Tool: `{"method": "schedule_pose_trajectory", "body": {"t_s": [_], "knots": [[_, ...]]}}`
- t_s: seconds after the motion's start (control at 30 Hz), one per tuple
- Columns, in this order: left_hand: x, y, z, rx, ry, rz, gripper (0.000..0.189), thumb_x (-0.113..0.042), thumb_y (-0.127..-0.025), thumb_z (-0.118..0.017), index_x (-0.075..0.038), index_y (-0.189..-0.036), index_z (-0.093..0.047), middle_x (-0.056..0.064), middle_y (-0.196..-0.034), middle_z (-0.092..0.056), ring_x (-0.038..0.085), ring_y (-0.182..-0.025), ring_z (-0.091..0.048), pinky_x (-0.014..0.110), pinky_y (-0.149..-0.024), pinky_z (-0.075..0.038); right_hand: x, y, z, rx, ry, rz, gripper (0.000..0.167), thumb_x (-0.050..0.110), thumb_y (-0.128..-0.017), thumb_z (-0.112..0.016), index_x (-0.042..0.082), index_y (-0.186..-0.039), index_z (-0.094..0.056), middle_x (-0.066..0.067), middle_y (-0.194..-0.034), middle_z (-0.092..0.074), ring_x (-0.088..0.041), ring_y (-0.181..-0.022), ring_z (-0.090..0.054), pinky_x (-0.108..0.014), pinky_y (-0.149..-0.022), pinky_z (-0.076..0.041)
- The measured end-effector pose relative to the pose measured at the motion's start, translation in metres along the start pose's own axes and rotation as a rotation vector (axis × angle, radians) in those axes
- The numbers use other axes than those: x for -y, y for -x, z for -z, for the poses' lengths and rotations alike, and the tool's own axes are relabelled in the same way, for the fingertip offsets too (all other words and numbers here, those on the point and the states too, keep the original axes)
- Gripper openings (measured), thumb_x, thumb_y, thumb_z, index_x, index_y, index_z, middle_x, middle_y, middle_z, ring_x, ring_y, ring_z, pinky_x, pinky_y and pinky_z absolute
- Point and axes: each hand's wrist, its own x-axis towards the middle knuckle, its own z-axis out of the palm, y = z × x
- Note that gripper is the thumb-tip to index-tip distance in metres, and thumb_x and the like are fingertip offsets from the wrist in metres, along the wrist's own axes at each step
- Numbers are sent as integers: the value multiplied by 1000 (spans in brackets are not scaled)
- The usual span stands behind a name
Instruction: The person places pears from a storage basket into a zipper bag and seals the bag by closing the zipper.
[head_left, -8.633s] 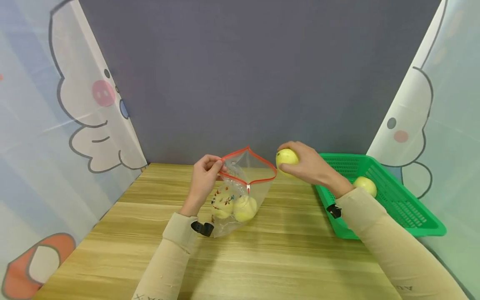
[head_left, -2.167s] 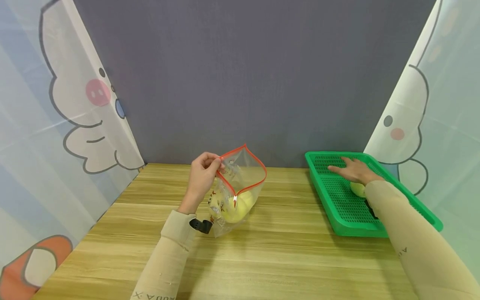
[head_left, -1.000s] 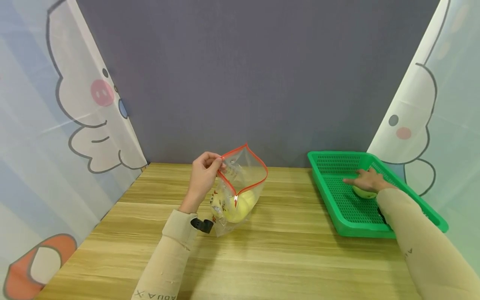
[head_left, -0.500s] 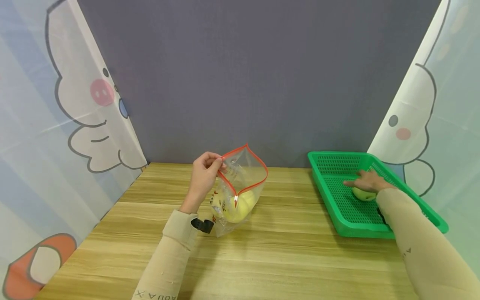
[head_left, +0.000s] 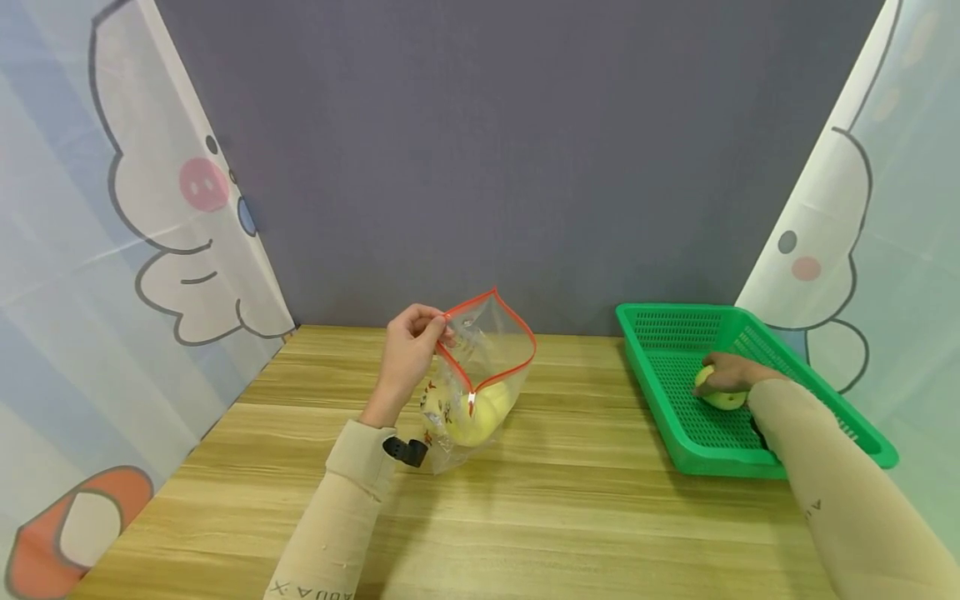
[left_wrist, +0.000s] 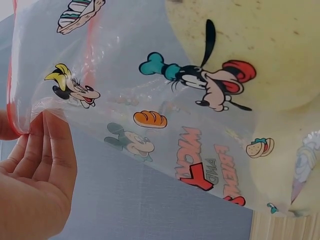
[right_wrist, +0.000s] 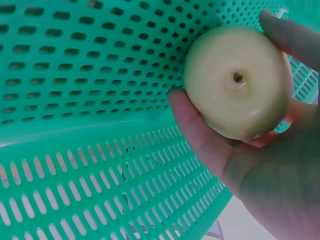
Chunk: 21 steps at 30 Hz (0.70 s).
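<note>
At the near side, the wooden table (head_left: 525,533) carries the clear bag (head_left: 495,337), with yellow-green fruits (head_left: 480,418) inside; how many, I cannot tell, since they overlap. The left hand (head_left: 407,350) pinches the bag's red-edged mouth between thumb and fingers, and the mouth stands wide open, same as a second ago. Farther to the right is the green basket (head_left: 720,460), and here is the change: half a second ago the right hand (head_left: 731,373) lay over the fruit with its fingers spread, and now the fingers and thumb are curled around this fruit (right_wrist: 235,95), gripping its sides. The fruit is inside the basket, well apart from the bag; whether it has already left the basket floor, I cannot tell. In my judgement, this means the grasp is made but the carrying is not begun. Behind everything stands the dark wall (head_left: 525,150), unchanged.
</note>
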Motion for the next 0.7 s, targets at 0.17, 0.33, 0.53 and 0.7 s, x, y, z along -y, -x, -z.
{"method": "schedule_pose_trajectory", "body": {"t_s": [0.17,0.33,0.53,0.7], "knots": [[-1,1,0,1,-2,5,14,-9,-105,-57,4,-107,-64,20,-90,-67,17,-75,-68,29,-67,-59,0,-1,-1,-26,-30,2,80,25,-90,-65,-21,-143,-29,-42,-120,-46,-40,-92,-55,-43,-65,-52],[0,0,0,-4,-9,2,16,-10,-105,-57,4,-107,-63,19,-91,-67,16,-75,-68,29,-68,-59,2,-2,-1,-59,-108,-25,76,30,-90,-62,-13,-146,-31,-32,-111,-51,-30,-83,-57,-43,-60,-55],[0,0,0,1,-4,-4,15,-10,-105,-57,4,-107,-63,20,-92,-67,16,-75,-67,31,-70,-59,7,-2,3,-79,-115,-13,73,32,-90,-60,-9,-145,-35,-29,-107,-52,-29,-80,-57,-43,-60,-56],[-1,1,-1,3,-5,1,14,-8,-105,-57,4,-107,-63,21,-92,-67,17,-75,-67,31,-70,-59,13,1,5,-115,-85,6,70,33,-91,-59,-10,-142,-38,-28,-105,-53,-28,-76,-58,-42,-57,-56]]}}
